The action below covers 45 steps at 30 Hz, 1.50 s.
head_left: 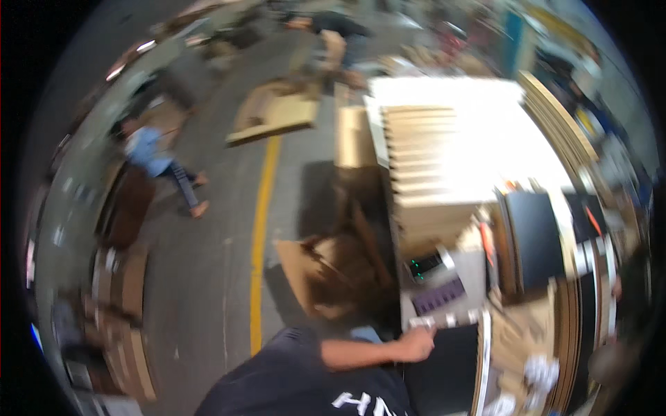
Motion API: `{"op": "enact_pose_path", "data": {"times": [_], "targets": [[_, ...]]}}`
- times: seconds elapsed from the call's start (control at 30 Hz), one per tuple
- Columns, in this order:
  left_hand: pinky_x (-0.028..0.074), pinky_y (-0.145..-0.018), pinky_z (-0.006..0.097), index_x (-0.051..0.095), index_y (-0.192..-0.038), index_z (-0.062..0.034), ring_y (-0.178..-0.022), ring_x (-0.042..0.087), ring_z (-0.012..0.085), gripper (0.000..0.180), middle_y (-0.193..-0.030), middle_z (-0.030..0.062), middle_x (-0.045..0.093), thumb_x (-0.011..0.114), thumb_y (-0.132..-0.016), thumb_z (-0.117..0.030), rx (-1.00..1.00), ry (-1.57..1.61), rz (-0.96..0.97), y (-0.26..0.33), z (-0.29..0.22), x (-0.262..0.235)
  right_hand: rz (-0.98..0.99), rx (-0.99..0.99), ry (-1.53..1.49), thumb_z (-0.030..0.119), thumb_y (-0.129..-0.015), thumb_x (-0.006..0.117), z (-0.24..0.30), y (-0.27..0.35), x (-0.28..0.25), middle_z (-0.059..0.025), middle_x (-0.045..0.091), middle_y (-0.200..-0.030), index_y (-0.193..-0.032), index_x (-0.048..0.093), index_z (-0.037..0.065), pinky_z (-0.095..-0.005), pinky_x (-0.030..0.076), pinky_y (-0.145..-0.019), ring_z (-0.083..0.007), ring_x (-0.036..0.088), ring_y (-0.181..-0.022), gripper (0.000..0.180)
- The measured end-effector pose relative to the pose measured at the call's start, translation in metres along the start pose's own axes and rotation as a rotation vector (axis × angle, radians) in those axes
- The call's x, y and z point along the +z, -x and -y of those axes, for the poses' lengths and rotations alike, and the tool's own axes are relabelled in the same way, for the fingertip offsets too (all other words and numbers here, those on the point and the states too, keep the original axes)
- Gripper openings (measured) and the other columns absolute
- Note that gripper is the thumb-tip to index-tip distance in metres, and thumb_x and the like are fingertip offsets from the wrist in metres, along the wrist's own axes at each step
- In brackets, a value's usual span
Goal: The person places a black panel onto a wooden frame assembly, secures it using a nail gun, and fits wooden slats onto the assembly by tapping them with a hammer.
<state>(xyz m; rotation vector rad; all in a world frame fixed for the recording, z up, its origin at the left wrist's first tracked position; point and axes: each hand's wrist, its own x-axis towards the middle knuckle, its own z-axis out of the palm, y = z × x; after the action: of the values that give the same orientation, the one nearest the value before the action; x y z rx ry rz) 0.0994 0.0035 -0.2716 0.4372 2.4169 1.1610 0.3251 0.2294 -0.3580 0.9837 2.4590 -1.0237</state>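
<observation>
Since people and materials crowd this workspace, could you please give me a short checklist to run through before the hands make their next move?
1. Left hand at the corner of the flat black rectangular panel: ok.
2. Firm grip there: cannot tell; the fingers are blurred.
3. Right hand in sight: not ok; it does not show.
4. Dark device with green lights lit: ok.
5. Floor beside the bench free of obstacles: not ok; open brown cardboard stands there.
6. Person in a light blue top apart from the bench: ok, beyond the yellow floor line.
</observation>
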Motion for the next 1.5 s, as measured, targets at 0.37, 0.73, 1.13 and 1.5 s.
{"op": "enact_pose_path", "data": {"times": [0.37, 0.73, 1.13, 1.5], "targets": [[0.037, -0.106, 0.051, 0.034, -0.138, 0.0188, -0.119, 0.049, 0.0513, 0.070, -0.128, 0.0387, 0.051, 0.060, -0.090, -0.024, 0.011, -0.120, 0.015, -0.018, -0.014, -0.029, -0.286, 0.542, -0.450, 0.019, -0.084, 0.071, 0.095, 0.146, -0.011, -0.0078, 0.045, -0.061, -0.074, 0.048, -0.006, -0.0356, 0.037, -0.063, -0.0171, 0.037, -0.066, 0.035], [0.048, -0.091, 0.048, 0.036, -0.136, 0.0137, -0.102, 0.062, 0.0481, 0.062, -0.109, 0.0330, 0.063, 0.060, -0.092, -0.024, 0.002, 0.069, 0.070, -0.029, -0.011, -0.035, -0.650, 0.747, -0.848, 0.012, -0.088, 0.071, 0.091, 0.147, 0.013, -0.0052, 0.066, -0.077, -0.095, 0.068, -0.004, -0.0257, 0.045, -0.064, -0.0104, 0.057, -0.070, 0.019], [0.048, -0.093, 0.045, 0.041, -0.136, 0.0135, -0.111, 0.062, 0.0446, 0.062, -0.122, 0.0336, 0.061, 0.058, -0.095, -0.029, -0.130, -0.047, 0.159, -0.040, -0.035, -0.048, -0.638, 0.815, -0.509, 0.030, -0.082, 0.076, 0.076, 0.137, 0.029, -0.0230, 0.073, -0.099, -0.118, 0.059, -0.007, -0.0382, 0.050, -0.092, -0.0325, 0.069, -0.098, 0.054], [0.014, -0.118, 0.058, 0.038, -0.146, 0.0008, -0.147, 0.022, 0.0375, 0.070, -0.157, 0.0220, 0.028, 0.063, -0.092, -0.036, 0.868, -0.534, 0.203, -0.075, -0.056, 0.062, -0.756, 0.137, 0.356, 0.035, -0.099, 0.053, 0.119, 0.031, -0.045, -0.0276, 0.042, -0.144, -0.143, 0.041, -0.002, -0.0544, 0.032, -0.109, -0.0431, 0.039, -0.134, 0.059]]}}
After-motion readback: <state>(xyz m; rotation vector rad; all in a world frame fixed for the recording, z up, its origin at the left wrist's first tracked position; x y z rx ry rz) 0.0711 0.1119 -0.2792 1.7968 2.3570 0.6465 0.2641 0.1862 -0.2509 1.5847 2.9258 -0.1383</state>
